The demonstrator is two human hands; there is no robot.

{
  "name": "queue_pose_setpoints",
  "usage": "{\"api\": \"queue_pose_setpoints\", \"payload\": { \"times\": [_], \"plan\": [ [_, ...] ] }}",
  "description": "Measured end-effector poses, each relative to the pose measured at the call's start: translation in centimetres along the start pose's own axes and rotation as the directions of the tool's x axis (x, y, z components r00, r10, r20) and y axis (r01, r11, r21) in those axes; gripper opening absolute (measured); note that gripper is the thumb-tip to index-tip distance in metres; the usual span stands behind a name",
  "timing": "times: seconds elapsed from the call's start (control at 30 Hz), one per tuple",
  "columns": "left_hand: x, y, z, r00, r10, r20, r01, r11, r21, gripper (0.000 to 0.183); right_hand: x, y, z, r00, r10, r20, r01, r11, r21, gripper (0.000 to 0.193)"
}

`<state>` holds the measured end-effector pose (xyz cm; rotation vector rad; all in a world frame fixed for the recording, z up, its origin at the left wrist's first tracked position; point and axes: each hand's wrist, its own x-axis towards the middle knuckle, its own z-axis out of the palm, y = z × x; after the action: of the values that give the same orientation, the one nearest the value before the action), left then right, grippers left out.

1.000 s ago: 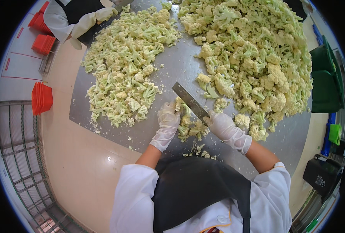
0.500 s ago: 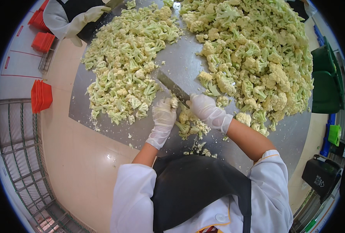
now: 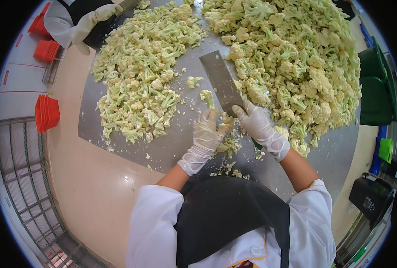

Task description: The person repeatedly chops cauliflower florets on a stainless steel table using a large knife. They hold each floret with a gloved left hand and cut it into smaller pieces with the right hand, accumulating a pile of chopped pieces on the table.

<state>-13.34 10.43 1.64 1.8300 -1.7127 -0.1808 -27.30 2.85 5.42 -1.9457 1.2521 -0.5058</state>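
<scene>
Red tubs sit in stacks at the left side, a dark green bin and a small bright green tub are at the right, and I cannot tell what is inside any of them. The right hand, in a see-through glove, has its grip closed tight on the big knife, and the knife's green end pokes out under it. The left hand, gloved too, has its grip bent around a cauliflower chunk, partly hidden, near the blade. A little floret stands at its fingertips. All this is on the near part of the shiny gray desk, between a left heap and a bigger right heap of cauliflower. The black bin has white marks, too small to read.
</scene>
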Motion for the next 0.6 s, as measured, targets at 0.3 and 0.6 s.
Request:
{"api": "queue_pose_setpoints", "payload": {
  "times": [0.3,0.6],
  "plan": [
    [1.5,-3.5,1.4,0.954,-0.197,0.225,0.154,0.969,0.195,0.019,-1.2,-0.4,-2.5,0.992,0.128,0.001,-0.123,0.957,-0.261,0.025],
    [2.4,-4.1,3.9,0.983,0.182,-0.021,-0.176,0.970,0.167,0.026,-5.8,2.9,-0.3,0.985,0.148,-0.090,-0.168,0.941,-0.293,0.022]
  ]
}}
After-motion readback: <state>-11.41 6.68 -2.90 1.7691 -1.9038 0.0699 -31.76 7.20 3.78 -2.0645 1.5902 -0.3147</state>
